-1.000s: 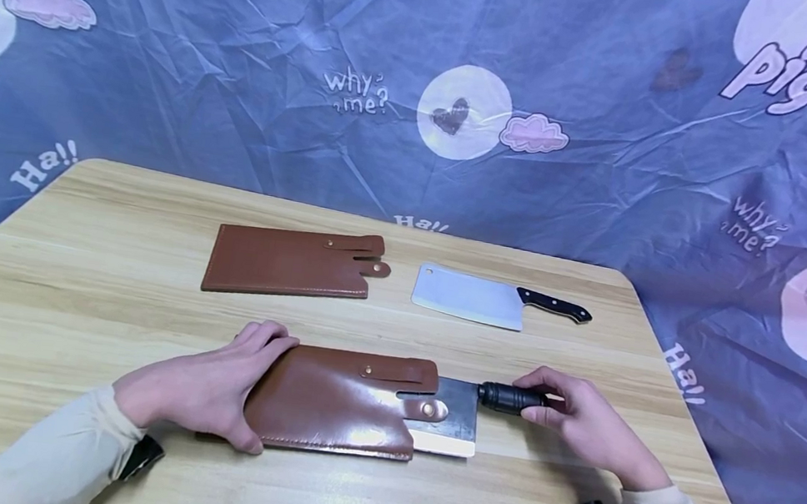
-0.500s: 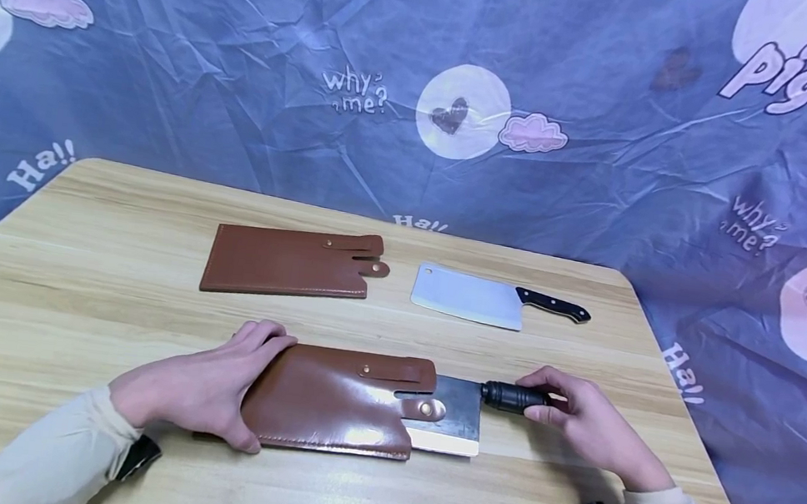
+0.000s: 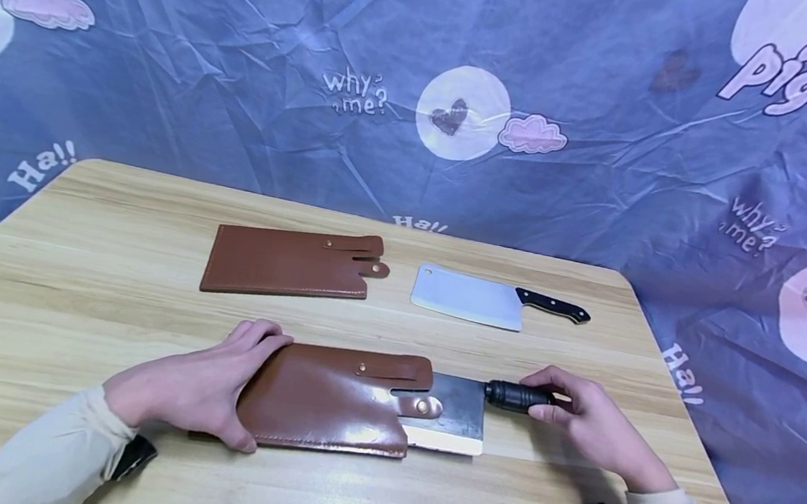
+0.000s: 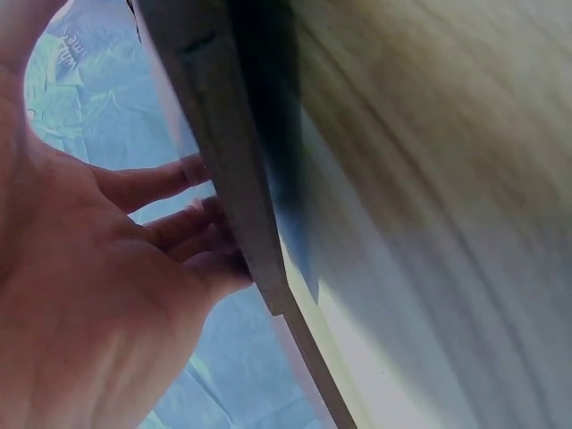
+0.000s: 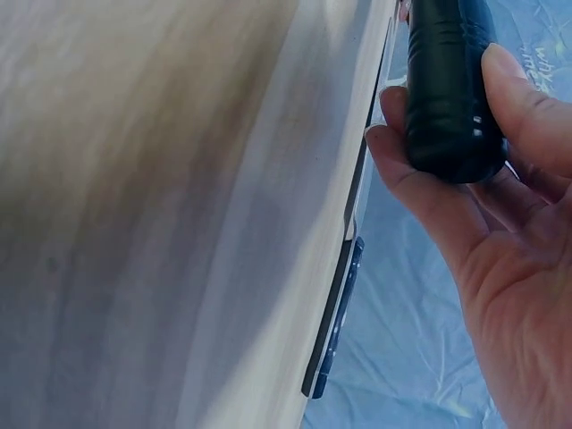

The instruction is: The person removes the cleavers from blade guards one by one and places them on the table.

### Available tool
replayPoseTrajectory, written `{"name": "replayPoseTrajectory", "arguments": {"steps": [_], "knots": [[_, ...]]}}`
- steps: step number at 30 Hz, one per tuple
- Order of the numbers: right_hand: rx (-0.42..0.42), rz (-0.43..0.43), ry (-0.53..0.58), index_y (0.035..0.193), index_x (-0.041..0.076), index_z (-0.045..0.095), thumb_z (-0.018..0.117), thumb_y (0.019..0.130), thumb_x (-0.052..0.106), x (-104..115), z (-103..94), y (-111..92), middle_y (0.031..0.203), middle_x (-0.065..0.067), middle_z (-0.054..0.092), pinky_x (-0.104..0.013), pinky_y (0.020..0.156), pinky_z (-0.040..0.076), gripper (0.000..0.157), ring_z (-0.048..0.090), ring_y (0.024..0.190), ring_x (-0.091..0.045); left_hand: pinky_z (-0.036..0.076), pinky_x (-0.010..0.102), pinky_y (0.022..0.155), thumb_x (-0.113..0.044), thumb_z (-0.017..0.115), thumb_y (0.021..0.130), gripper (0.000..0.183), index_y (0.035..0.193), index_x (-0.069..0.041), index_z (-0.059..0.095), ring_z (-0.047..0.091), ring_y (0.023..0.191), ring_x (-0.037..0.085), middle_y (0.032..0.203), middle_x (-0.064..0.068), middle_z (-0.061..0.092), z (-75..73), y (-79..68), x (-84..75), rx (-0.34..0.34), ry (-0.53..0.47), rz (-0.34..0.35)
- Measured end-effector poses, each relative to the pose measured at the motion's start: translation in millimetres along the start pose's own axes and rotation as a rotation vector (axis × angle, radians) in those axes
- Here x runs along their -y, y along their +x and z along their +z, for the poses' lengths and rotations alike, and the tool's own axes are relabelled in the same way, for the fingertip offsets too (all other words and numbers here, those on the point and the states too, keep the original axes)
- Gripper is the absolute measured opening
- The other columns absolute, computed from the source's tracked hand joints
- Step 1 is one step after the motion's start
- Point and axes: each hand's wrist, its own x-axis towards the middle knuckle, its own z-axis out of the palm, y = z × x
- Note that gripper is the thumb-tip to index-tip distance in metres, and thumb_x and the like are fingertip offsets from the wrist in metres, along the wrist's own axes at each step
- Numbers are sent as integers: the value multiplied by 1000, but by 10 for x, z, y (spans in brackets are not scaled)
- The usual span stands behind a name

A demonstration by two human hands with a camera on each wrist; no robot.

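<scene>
A brown leather sheath [image 3: 332,401] lies on the wooden table [image 3: 68,278] near the front edge. My left hand [image 3: 224,385] grips its left end, fingers over the far edge and thumb on the near edge. A dark cleaver blade [image 3: 457,414] sticks partly out of the sheath's right end. My right hand [image 3: 569,411] holds the cleaver's black handle [image 3: 513,396]. In the left wrist view my fingers [image 4: 170,228] lie against the sheath's edge [image 4: 232,179]. In the right wrist view my fingers [image 5: 527,98] curl round the black handle [image 5: 447,89].
Farther back on the table lie a second brown sheath [image 3: 289,261] and, to its right, a bright cleaver [image 3: 469,296] with a black handle [image 3: 555,306]. A blue printed cloth [image 3: 425,78] hangs behind and around the table.
The dark cleaver has slid a little to the right, so more of its blade shows. The sheath and my left hand have shifted slightly left.
</scene>
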Motion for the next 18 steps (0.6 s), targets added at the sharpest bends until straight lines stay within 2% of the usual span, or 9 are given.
{"name": "replayPoseTrajectory", "arguments": {"steps": [18], "knots": [[-37,-8,-20,113,11,68,72,87,6,-39,-68,-37,108,-2,66,-26,75,53,27,61,91,-11,43,43,97,-42,90,54,112,144,-3,35,32,127,24,141,9,31,-42,-19,31,-4,3,-3]]}}
